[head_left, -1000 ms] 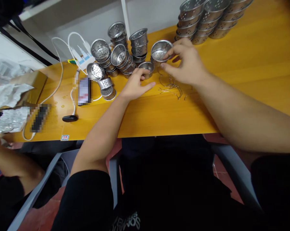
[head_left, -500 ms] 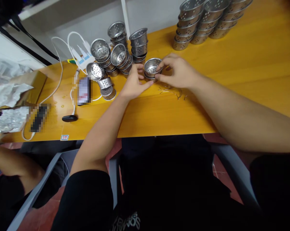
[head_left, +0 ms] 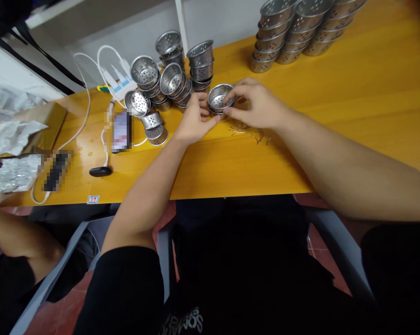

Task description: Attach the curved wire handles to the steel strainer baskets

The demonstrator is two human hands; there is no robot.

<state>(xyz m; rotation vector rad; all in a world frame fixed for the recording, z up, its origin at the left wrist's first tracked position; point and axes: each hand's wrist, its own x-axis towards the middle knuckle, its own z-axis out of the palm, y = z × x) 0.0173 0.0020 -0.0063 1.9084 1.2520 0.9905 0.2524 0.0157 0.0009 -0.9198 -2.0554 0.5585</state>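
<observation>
A small stack of perforated metal cups (head_left: 221, 98) stands on the table in front of me, one set in another, the upper one tilted slightly. My right hand (head_left: 253, 102) pinches the upper cup at its right rim, with the fingers reaching over into it and the thumb outside. Curved around the lower left of the stack is my left hand (head_left: 195, 118), its thumb at the front near the base and its fingertips against the side. Several thin bent wires (head_left: 248, 132) lie just below my right hand.
More perforated cups (head_left: 173, 79) stand and lean in stacks left of my hands. Taller stacks (head_left: 274, 37) stand at the back right. A phone (head_left: 122, 131), white cables, a power strip (head_left: 124, 86) and plastic bags (head_left: 16, 172) lie leftward. Another person's arm (head_left: 17, 232) is at far left.
The upper cup has tilted a little and shifted slightly left. My right fingers reach slightly farther over its rim. My left hand has barely moved.
</observation>
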